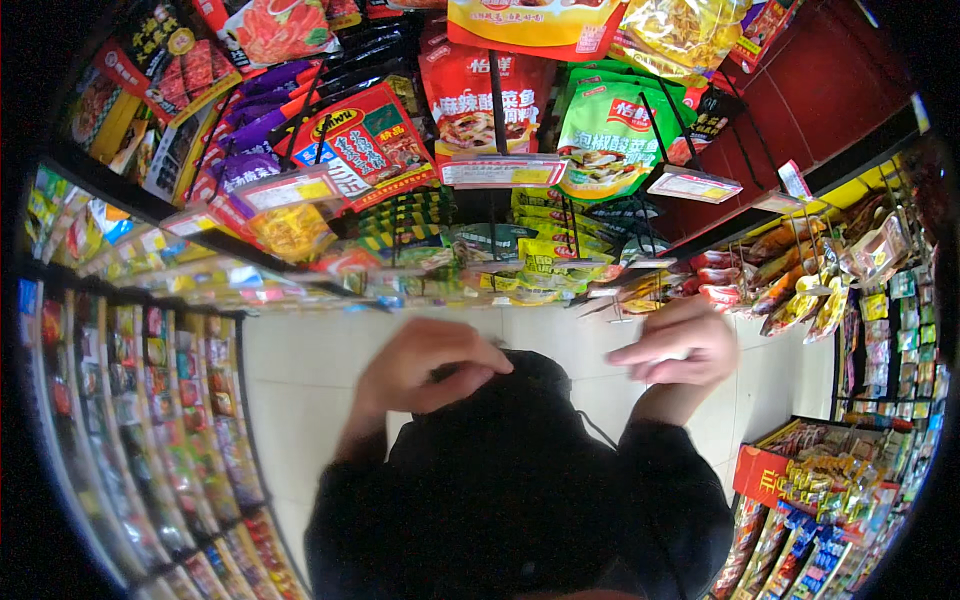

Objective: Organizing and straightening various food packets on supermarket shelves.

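Note:
My left hand is raised in front of my dark top, its fingers curled and the thumb near the index finger; nothing shows in it. To the right, my right hand is blurred, with the index finger pointing left, the other fingers bent, and no object visible in it. Both are apart from the goods. Beyond them hang a red seasoning pouch, a green seasoning pouch and a red flat packet on metal display hooks. Lower down hang yellow-green pouches.
Price tag holders jut out at the hook ends. Bagged snacks hang at the right. Shelves of packets stand at the left. A red display box holds goods at the lower right. Pale floor tiles lie below.

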Motion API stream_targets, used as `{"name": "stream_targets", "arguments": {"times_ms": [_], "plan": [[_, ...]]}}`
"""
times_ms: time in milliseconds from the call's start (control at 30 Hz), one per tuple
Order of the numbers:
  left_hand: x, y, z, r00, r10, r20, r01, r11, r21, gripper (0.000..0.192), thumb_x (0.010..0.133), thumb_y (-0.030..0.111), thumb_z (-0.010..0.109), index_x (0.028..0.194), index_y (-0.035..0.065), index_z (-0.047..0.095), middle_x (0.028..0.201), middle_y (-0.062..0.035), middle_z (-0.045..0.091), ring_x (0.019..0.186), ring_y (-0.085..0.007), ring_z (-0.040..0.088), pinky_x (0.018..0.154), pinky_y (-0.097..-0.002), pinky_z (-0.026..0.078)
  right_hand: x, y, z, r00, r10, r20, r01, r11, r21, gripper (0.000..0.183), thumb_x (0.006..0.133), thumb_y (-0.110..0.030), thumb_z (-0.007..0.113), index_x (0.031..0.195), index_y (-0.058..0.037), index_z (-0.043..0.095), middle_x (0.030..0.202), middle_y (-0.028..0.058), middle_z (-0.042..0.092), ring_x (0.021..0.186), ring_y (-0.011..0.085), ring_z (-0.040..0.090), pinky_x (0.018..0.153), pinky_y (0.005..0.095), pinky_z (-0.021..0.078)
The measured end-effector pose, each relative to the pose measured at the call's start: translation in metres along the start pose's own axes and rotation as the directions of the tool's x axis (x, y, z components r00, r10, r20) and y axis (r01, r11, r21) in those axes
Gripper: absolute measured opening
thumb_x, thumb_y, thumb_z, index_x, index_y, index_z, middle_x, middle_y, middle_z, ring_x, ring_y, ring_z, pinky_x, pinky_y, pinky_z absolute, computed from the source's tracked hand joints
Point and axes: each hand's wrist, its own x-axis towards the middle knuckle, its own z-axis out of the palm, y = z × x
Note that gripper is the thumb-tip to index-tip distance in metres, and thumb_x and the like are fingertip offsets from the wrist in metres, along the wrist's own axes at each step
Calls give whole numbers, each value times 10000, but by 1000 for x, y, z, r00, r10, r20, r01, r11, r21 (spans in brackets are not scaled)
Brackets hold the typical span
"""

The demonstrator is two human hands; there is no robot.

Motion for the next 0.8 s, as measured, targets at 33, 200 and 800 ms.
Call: {"name": "stream_targets", "arguments": {"times_ms": [33, 200, 800], "plan": [[-9, -31, 21, 977, -206, 48, 205, 979, 20, 163, 921, 103, 662, 1069, 104, 728, 908, -79, 732, 729, -218, 676, 669, -323, 532, -6, 27, 12, 980, 143, 135, -149, 988, 39, 208, 941, -144, 691, 1079, -9, 768, 787, 75, 731, 743, 210, 721, 733, 319, 557], [-42, -127, 79, 874, -446, -194, 449, 893, -34, 147, 968, 121, 624, 1067, 75, 722, 859, -53, 713, 717, -133, 662, 654, -303, 526, -31, 188, 31, 377, 338, -862, -293, 927, 235, 398, 956, -127, 707, 1330, -59, 591, 1300, 148, 610, 1214, 238, 587, 1042, 345, 450], [-46, -130, 99, 828, -540, -154, 512, 839, -187, 184, 977, 139, 600, 1103, 46, 695, 955, -83, 725, 766, -177, 666, 728, -314, 536, -21, 217, -16, 410, 162, -898, -456, 889, -47, 248, 1012, -211, 612, 974, 34, 600, 866, 39, 596, 794, 143, 504, 733, 310, 415]]}}
